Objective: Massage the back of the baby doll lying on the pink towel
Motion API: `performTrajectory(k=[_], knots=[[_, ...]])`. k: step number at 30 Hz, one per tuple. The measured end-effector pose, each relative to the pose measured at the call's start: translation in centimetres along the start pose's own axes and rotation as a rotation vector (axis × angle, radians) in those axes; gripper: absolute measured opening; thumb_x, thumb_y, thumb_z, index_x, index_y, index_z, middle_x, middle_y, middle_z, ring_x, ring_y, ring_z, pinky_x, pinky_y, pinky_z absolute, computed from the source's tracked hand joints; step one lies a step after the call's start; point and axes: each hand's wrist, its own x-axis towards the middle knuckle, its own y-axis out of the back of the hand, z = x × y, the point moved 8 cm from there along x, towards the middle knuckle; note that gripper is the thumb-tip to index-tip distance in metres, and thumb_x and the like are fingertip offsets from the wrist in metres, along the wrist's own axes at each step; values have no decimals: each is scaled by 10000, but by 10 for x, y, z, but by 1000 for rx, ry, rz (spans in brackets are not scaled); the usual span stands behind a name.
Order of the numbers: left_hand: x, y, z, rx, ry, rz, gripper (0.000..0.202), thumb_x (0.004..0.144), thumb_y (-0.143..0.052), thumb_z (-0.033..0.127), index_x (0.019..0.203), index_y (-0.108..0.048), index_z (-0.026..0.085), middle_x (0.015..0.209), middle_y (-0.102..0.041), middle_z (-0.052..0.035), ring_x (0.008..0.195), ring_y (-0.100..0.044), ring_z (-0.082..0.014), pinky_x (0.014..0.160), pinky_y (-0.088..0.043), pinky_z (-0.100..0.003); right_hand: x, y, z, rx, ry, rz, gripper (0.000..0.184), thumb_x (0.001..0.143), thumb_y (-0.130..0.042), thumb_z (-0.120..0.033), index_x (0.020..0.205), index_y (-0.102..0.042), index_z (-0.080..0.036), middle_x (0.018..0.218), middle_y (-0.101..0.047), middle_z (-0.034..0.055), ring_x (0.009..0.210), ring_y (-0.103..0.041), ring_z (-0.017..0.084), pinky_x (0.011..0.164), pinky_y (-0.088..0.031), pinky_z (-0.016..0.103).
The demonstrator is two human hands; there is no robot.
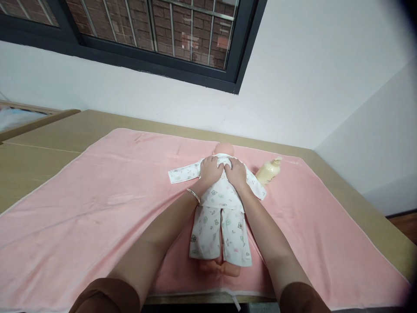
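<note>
A baby doll (221, 217) in white printed pyjamas lies on a pink towel (97, 208), head away from me, feet toward me. My left hand (211, 169) rests on the doll's upper chest at its left shoulder, fingers curled into the fabric near the collar. A thin bracelet (193, 195) circles that wrist. My right hand (237, 172) lies beside it on the other side of the chest, fingers bent and pressed on the shirt. The doll's bare head (224, 149) shows just beyond my fingers. Whether either hand pinches the cloth is hard to see.
A cream pump bottle (269, 171) lies on the towel just right of the doll's arm. The towel covers a tan table (39, 148) against a white wall under a dark-framed window. A wooden crib rail (35, 119) stands at far left.
</note>
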Motion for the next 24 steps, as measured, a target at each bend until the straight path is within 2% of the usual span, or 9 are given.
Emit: performTrajectory(k=[6, 12, 15, 20, 24], knots=[[-1, 2, 0, -27, -8, 18, 314, 914, -504, 332, 1159, -625, 179, 1238, -649, -117, 1207, -546, -274, 1069, -381, -413, -3, 1, 0, 22, -6, 20, 395, 913, -423, -289, 1221, -634, -160, 1249, -658, 108, 1166, -552, 270, 1035, -357, 370], [-6, 10, 2, -39, 20, 84, 310, 899, -510, 299, 1152, -636, 171, 1175, -675, -105, 1142, -580, -263, 1043, -405, -380, -10, 8, 2, 37, -92, 67, 388, 905, -451, -329, 1202, -650, -181, 1224, -675, 100, 1133, -577, 274, 1002, -389, 362], [-5, 7, 1, -20, 19, 61, 332, 898, -514, 311, 1169, -630, 160, 1194, -665, -115, 1164, -568, -270, 1061, -390, -390, -6, 2, 3, 36, -64, 34, 396, 906, -438, -314, 1213, -647, -180, 1249, -664, 105, 1163, -569, 271, 1035, -375, 372], [3, -5, -2, -4, -38, -28, 369, 926, -495, 349, 1245, -598, 194, 1330, -605, -116, 1263, -514, -281, 1103, -346, -441, 3, -11, 7, 55, 18, -67, 480, 879, -430, -239, 1323, -586, -141, 1411, -560, 125, 1346, -446, 267, 1153, -263, 416], [3, -4, 3, -43, -130, -35, 324, 942, -472, 295, 1230, -603, 225, 1295, -639, -73, 1230, -545, -252, 1082, -361, -421, -1, -5, 0, 77, 32, -52, 455, 889, -423, -234, 1301, -606, -173, 1388, -587, 90, 1290, -500, 234, 1094, -339, 354]])
